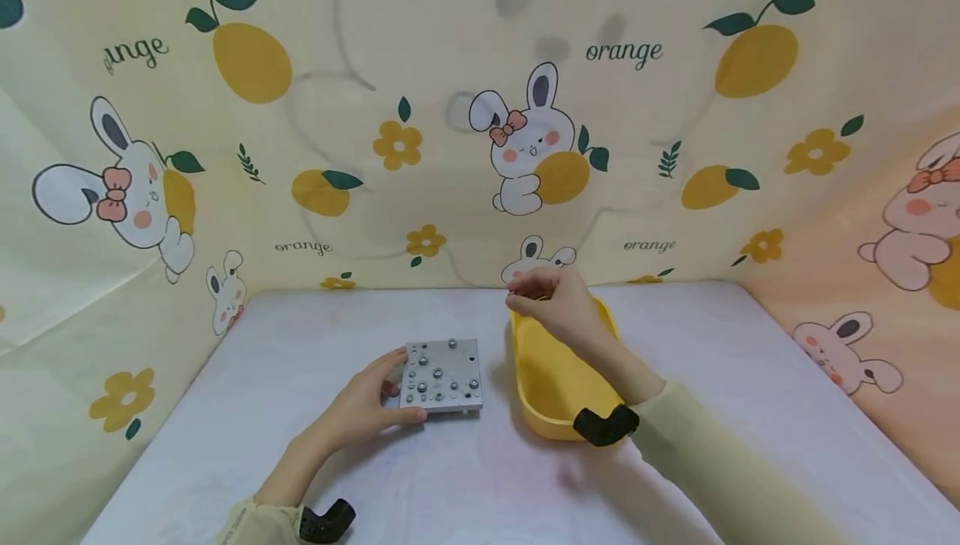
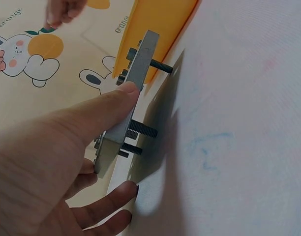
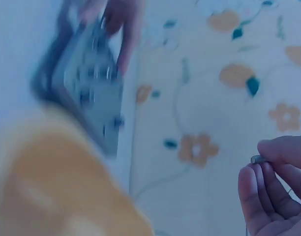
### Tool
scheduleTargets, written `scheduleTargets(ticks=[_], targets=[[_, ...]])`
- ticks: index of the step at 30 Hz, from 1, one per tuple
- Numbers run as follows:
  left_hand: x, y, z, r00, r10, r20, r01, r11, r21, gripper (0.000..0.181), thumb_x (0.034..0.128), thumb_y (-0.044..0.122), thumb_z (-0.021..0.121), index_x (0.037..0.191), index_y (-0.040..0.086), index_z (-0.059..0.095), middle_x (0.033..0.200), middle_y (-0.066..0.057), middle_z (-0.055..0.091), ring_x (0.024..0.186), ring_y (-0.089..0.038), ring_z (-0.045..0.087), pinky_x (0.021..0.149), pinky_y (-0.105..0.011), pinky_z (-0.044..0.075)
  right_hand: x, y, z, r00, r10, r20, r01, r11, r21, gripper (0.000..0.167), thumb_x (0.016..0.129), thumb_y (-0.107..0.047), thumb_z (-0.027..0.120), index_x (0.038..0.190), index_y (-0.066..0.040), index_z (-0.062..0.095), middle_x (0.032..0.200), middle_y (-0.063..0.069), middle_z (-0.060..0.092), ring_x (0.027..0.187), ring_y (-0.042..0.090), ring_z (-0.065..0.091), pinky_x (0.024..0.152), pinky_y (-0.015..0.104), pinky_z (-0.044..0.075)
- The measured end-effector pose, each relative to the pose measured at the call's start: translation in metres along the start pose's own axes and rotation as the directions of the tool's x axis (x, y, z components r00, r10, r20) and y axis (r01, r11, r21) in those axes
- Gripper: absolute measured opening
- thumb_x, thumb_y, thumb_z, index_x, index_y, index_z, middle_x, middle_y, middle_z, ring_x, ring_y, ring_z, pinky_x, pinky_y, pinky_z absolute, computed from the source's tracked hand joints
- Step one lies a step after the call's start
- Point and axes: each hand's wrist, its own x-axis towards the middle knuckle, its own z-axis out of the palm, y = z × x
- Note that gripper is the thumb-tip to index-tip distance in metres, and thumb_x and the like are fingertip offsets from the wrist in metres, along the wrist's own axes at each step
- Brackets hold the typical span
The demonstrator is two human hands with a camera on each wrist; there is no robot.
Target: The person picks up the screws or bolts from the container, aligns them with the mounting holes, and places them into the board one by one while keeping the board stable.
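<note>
My left hand [image 1: 360, 403] grips a square grey metal plate [image 1: 463, 362] at its left side, thumb along the near edge. Several bolts and screws of different sizes sit in its top face. In the left wrist view, threaded bolt shanks [image 2: 144, 129] stick out under the plate; whether they touch the table I cannot tell. My right hand [image 1: 558, 307] is raised above the far part of a yellow tray [image 1: 551, 430]. Between thumb and fingers it pinches a small screw-like metal piece [image 3: 258, 159], mostly covered by the fingertips.
A white cloth covers the table [image 1: 442, 487]. The tray stands just right of the plate, its inside partly hidden by my right forearm. A patterned curtain [image 1: 442, 195] with rabbits and oranges hangs behind the table and along both sides.
</note>
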Motion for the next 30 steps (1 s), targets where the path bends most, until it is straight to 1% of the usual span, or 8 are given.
scheduleTargets(ticks=[4, 7, 9, 13, 16, 18, 23, 30], targets=[[-0.001, -0.003, 0.000, 1.000, -0.002, 0.005, 0.002, 1.000, 0.001, 0.102, 0.0721, 0.046, 0.086, 0.153, 0.010, 0.035, 0.152, -0.009, 0.038, 0.105, -0.019, 0.058, 0.090, -0.042, 0.049, -0.027, -0.009, 0.030, 0.998, 0.051, -0.038, -0.045, 0.987, 0.156, 0.016, 0.084, -0.009, 0.079, 0.099, -0.004, 0.074, 0.092, 0.007, 0.072, 0.084, 0.025, 0.067, 0.077, 0.034, 0.056], [-0.002, -0.005, -0.002, 1.000, -0.007, 0.005, 0.007, 1.000, -0.005, 0.101, 0.0724, 0.045, 0.086, 0.152, 0.011, 0.036, 0.151, -0.008, 0.040, 0.104, -0.018, 0.058, 0.088, -0.041, 0.049, -0.042, -0.007, 0.059, 0.991, 0.108, -0.078, -0.083, 0.959, 0.270, 0.018, 0.083, -0.007, 0.080, 0.099, -0.003, 0.074, 0.093, 0.008, 0.072, 0.086, 0.024, 0.067, 0.078, 0.030, 0.055], [-0.001, -0.006, -0.002, 1.000, -0.007, 0.009, 0.007, 1.000, -0.010, 0.101, 0.0726, 0.046, 0.086, 0.153, 0.011, 0.035, 0.151, -0.008, 0.040, 0.104, -0.018, 0.058, 0.088, -0.040, 0.049, -0.049, -0.002, 0.077, 0.987, 0.125, -0.097, -0.091, 0.950, 0.297, 0.018, 0.082, -0.007, 0.080, 0.099, -0.003, 0.075, 0.092, 0.007, 0.072, 0.085, 0.023, 0.067, 0.078, 0.029, 0.055], [0.000, -0.005, -0.001, 1.000, 0.004, 0.023, -0.004, 1.000, -0.010, 0.101, 0.0734, 0.048, 0.085, 0.153, 0.011, 0.034, 0.151, -0.009, 0.039, 0.105, -0.019, 0.058, 0.088, -0.040, 0.049, -0.060, 0.013, 0.103, 0.989, 0.070, -0.134, -0.042, 0.978, 0.203, 0.015, 0.082, -0.004, 0.080, 0.096, -0.003, 0.075, 0.089, 0.003, 0.072, 0.082, 0.019, 0.066, 0.075, 0.027, 0.054], [0.001, -0.003, -0.001, 1.000, 0.012, 0.025, -0.012, 1.000, -0.010, 0.101, 0.0735, 0.048, 0.085, 0.153, 0.011, 0.034, 0.152, -0.009, 0.039, 0.105, -0.019, 0.058, 0.088, -0.040, 0.049, -0.065, 0.025, 0.113, 0.984, 0.015, -0.176, 0.004, 0.994, 0.110, 0.014, 0.080, 0.000, 0.079, 0.093, -0.002, 0.075, 0.086, 0.002, 0.072, 0.079, 0.016, 0.066, 0.072, 0.026, 0.054], [0.002, -0.002, -0.001, 1.000, 0.017, 0.023, -0.017, 1.000, -0.010, 0.101, 0.0733, 0.047, 0.085, 0.153, 0.010, 0.034, 0.152, -0.010, 0.039, 0.105, -0.020, 0.059, 0.088, -0.040, 0.049, -0.069, 0.032, 0.117, 0.978, -0.016, -0.209, 0.032, 0.997, 0.070, 0.014, 0.078, 0.004, 0.079, 0.091, 0.001, 0.074, 0.085, 0.003, 0.071, 0.076, 0.015, 0.066, 0.071, 0.027, 0.055], [0.001, -0.001, -0.001, 0.999, 0.030, 0.029, -0.030, 1.000, -0.007, 0.102, 0.0734, 0.046, 0.086, 0.153, 0.009, 0.034, 0.151, -0.012, 0.039, 0.105, -0.021, 0.059, 0.088, -0.041, 0.050, -0.076, 0.042, 0.124, 0.959, -0.079, -0.272, 0.080, 0.997, -0.008, 0.016, 0.075, 0.008, 0.079, 0.088, 0.000, 0.073, 0.082, 0.004, 0.070, 0.072, 0.013, 0.065, 0.067, 0.030, 0.055], [-0.003, -0.001, -0.003, 0.999, 0.029, 0.028, -0.028, 1.000, -0.013, 0.102, 0.0734, 0.046, 0.085, 0.153, 0.008, 0.034, 0.153, -0.011, 0.037, 0.106, -0.022, 0.059, 0.090, -0.042, 0.049, -0.078, 0.043, 0.129, 0.946, -0.137, -0.295, 0.126, 0.990, -0.056, 0.016, 0.074, 0.012, 0.077, 0.085, 0.001, 0.072, 0.081, 0.006, 0.069, 0.070, 0.013, 0.064, 0.064, 0.031, 0.056]])
